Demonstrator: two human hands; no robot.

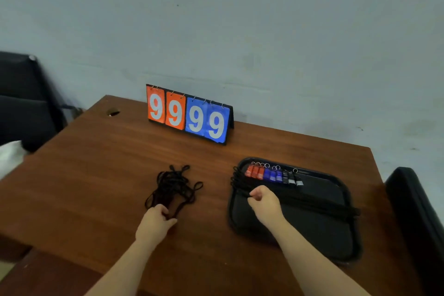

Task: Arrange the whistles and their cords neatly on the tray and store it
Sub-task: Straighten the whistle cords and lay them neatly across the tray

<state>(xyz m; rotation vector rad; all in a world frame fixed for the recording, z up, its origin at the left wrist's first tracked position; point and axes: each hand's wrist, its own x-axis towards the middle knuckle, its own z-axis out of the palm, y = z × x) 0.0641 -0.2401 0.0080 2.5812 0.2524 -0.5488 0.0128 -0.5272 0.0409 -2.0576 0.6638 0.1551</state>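
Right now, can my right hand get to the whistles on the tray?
Probably yes: the right hand pinches cords just short of the whistles, nothing standing between; it must let go first.

Whistles (274, 174) red, blue, black-grey; cords (173, 186) black; tray (312, 230) black; bench (101, 168) reddish-brown woodgrain; scoreboard (189, 114) orange and blue, white nines.

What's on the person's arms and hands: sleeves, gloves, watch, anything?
Nothing worn that shows. The left hand and right hand have no gloves, rings, watch or wristband visible. The left arm and right arm are uncovered to the frame edge, with no sleeve in view.
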